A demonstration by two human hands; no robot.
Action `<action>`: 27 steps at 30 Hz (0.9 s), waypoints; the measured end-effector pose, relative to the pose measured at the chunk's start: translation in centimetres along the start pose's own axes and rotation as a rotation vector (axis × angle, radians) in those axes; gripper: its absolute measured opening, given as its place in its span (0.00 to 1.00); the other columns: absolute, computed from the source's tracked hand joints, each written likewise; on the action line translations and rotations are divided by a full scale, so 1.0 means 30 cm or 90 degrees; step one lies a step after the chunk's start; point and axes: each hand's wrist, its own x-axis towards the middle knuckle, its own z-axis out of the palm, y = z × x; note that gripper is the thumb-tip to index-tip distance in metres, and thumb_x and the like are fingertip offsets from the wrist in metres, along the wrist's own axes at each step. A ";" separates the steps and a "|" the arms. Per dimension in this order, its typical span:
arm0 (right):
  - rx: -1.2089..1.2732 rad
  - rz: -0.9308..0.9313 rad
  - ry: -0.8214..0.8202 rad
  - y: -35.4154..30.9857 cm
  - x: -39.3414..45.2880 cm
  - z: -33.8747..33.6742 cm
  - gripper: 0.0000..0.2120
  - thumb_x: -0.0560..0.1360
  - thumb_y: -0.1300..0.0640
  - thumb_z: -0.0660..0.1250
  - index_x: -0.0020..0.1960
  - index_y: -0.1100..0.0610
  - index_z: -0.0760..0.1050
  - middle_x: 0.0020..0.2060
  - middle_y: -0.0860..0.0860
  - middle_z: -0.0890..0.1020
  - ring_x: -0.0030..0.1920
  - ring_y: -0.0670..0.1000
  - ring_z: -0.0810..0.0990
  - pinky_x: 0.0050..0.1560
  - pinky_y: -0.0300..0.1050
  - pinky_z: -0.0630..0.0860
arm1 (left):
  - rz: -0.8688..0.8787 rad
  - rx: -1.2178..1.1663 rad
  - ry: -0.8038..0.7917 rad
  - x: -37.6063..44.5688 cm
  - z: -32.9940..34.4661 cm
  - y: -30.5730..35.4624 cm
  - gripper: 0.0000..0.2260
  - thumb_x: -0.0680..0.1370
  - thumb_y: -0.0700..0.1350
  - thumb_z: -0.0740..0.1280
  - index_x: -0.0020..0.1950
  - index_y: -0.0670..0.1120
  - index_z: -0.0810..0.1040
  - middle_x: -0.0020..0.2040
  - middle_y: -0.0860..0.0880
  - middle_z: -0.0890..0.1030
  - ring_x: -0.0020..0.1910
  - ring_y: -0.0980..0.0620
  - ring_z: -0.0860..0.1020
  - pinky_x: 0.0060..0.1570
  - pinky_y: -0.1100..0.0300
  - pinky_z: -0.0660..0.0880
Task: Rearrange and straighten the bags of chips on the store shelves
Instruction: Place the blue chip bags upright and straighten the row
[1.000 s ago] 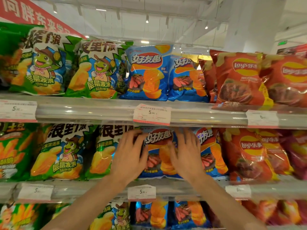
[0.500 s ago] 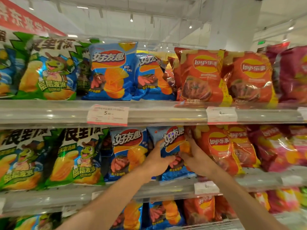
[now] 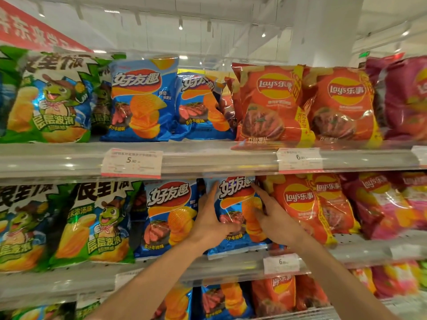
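A blue chip bag stands on the middle shelf, second in its blue row. My left hand lies flat against its left edge, fingers straight and pointing up. My right hand presses its right edge with straight fingers, wedged between it and an orange Lay's bag. Another blue bag stands just left of my left hand. Green bags fill the shelf's left part.
The top shelf carries green, blue, orange and magenta bags, with price tags on its rail. Magenta bags sit at the middle shelf's right. A lower shelf holds more blue and orange bags.
My view shifted right along the shelf. Both hands moved from the first blue bag to the second one and now flank its sides, the left fingers reaching higher.
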 end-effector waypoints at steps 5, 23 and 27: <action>-0.031 0.006 0.018 0.008 0.011 0.010 0.31 0.81 0.62 0.60 0.80 0.46 0.54 0.72 0.51 0.66 0.66 0.48 0.70 0.65 0.37 0.64 | 0.017 0.004 -0.041 0.004 -0.022 0.028 0.59 0.66 0.40 0.82 0.77 0.68 0.41 0.80 0.60 0.50 0.77 0.54 0.58 0.68 0.60 0.68; -0.475 -0.093 0.193 -0.080 0.022 0.300 0.34 0.80 0.33 0.45 0.80 0.49 0.52 0.80 0.58 0.51 0.79 0.62 0.46 0.72 0.75 0.48 | 0.168 0.744 0.144 -0.081 -0.277 -0.133 0.28 0.83 0.60 0.43 0.81 0.52 0.59 0.81 0.43 0.58 0.80 0.40 0.55 0.77 0.40 0.54; -0.479 -0.052 0.232 -0.071 0.039 0.333 0.33 0.81 0.35 0.46 0.80 0.49 0.53 0.80 0.59 0.52 0.79 0.63 0.49 0.71 0.75 0.47 | 0.177 0.775 0.136 -0.073 -0.282 -0.155 0.28 0.84 0.61 0.44 0.81 0.53 0.58 0.81 0.41 0.57 0.80 0.37 0.55 0.75 0.36 0.57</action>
